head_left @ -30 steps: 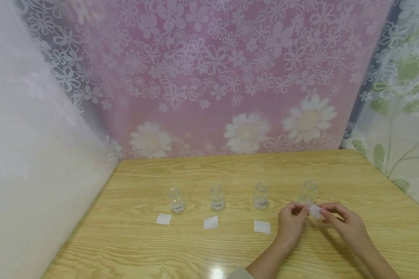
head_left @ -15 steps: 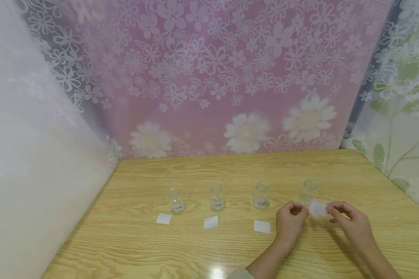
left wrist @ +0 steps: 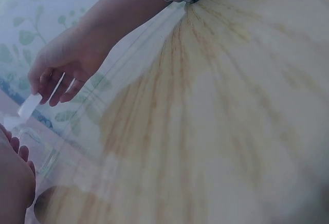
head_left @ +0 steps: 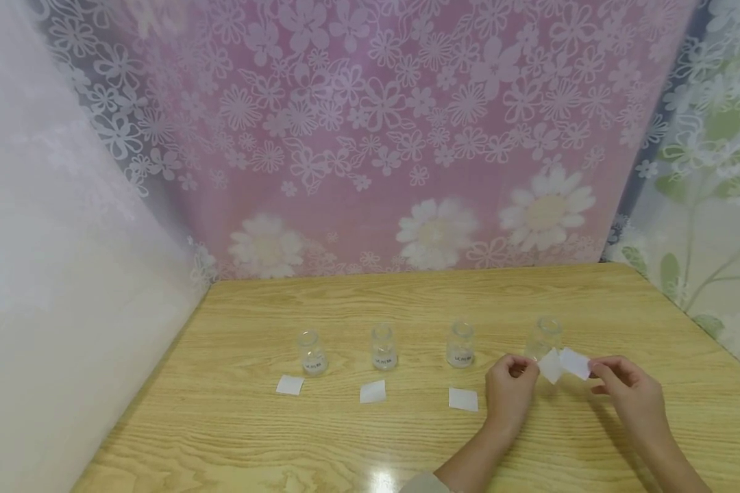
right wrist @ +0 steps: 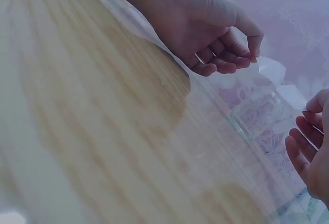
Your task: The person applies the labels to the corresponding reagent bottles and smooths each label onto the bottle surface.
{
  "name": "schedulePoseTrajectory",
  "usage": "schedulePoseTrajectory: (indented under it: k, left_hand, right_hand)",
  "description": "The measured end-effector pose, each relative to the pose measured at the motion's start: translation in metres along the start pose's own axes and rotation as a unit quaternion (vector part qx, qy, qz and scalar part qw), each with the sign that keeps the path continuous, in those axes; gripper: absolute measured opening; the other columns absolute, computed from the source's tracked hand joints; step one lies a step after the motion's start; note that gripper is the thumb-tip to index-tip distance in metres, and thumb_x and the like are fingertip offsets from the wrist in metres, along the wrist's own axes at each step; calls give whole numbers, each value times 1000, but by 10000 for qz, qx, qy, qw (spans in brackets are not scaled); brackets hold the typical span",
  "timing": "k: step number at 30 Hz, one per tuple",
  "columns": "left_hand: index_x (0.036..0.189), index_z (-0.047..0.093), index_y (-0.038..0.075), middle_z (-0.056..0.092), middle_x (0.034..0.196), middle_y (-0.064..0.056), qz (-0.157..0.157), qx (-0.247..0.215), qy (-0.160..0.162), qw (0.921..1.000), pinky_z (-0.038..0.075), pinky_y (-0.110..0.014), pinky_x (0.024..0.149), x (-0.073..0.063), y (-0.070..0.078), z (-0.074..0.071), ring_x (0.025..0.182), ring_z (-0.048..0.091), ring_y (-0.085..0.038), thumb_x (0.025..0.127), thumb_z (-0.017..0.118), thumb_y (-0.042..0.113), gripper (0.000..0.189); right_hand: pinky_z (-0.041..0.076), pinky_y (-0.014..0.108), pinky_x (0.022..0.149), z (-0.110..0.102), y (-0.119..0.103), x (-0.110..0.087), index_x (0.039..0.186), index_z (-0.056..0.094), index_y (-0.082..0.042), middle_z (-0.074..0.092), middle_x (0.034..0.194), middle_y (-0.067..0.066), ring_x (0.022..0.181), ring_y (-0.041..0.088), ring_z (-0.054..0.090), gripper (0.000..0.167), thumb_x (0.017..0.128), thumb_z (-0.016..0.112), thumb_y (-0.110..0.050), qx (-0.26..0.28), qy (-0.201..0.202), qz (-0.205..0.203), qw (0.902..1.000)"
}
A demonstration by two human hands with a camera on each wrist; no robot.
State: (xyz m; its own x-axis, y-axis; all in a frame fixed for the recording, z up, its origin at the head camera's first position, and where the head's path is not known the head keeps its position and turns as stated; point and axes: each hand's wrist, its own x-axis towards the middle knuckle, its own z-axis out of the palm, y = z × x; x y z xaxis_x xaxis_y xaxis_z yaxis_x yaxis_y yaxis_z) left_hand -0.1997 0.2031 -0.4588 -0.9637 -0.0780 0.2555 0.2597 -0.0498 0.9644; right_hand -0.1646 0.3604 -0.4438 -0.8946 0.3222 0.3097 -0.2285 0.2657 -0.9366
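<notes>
At the right of the head view, my left hand (head_left: 510, 390) pinches a small cream-white paper piece (head_left: 551, 366) between thumb and forefinger. A whiter, label-like paper square (head_left: 575, 363) is pinched by a corner in my right hand (head_left: 632, 394). The two pieces stand side by side, edges close; I cannot tell whether they touch. Just behind them is a clear glass jar (head_left: 546, 334), its lower part hidden by paper and fingers. Seen from the right wrist, both pieces hang in the air beside this jar (right wrist: 259, 113).
Several more glass jars stand in a row leftward, such as the nearest one (head_left: 461, 344), each with a printed white label low down. White paper squares lie before them, one of them here (head_left: 463, 399). Flowered curtains border the wooden table (head_left: 253, 438).
One white paper square between the hands has come apart into two pieces. My right hand has moved to the right with one piece; my left hand has shifted slightly left with the other.
</notes>
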Motion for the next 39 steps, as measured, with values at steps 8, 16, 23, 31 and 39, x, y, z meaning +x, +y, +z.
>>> schedulePoseTrajectory:
  k: [8,16,23,31,39]
  left_hand:
    - [63,63,7,54,56,7,-582,-261,-744,9952,44,-18,59,-2,5,-1,54,48,-1,71,62,7,8]
    - [57,63,20,42,51,22,1236,3104,-1552,9297,34,-9,69,-3,-5,-5,58,34,6,68,77,18,18]
    - [55,60,28,43,55,22,1910,4444,-893,8707,27,-7,65,-3,-13,-4,66,37,4,64,82,27,23]
    - [54,56,26,39,55,20,2051,4642,-683,8589,28,-9,64,-4,-11,-6,64,36,2,63,83,29,29]
    - [55,56,24,40,54,19,2219,4211,-459,8782,24,-7,61,-3,-15,-6,60,32,3,64,82,20,28]
  right_hand:
    - [49,17,54,-2,-2,1,80,67,-12,64,77,-10,67,2,59,13,90,59,-9,1090,593,645,9902]
    - [49,18,53,-3,3,2,79,67,-12,64,76,-10,66,3,59,13,89,60,-10,1245,751,853,9857]
    - [49,19,53,-2,4,3,78,67,-11,64,76,-9,65,3,60,13,89,60,-9,1416,763,882,9830]
    - [49,18,53,-2,4,3,79,67,-11,64,76,-10,66,3,59,13,89,60,-9,1413,704,835,9839]
    - [49,19,53,-2,5,2,79,67,-10,64,77,-10,66,4,59,11,89,61,-9,1427,642,824,9842]
